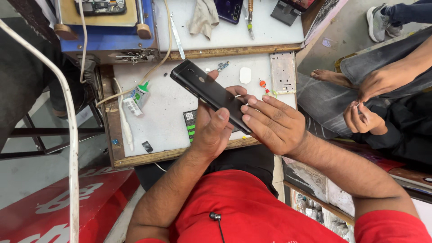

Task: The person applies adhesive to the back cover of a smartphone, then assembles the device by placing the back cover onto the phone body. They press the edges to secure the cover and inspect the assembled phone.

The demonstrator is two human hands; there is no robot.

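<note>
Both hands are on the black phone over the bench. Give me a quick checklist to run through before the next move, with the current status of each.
1. Left hand grips black phone: ok.
2. Right hand fingers on the phone's lower end: ok.
3. Phone held above the white work mat: ok.
4. Glue tube lying apart from the hands: ok.
5. Phone's back fully seated: cannot tell.
6. Second person's hands away from the phone: ok.

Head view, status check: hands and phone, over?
Left hand and right hand both gripping black phone, held above white bench. Nothing blocking it.
</note>
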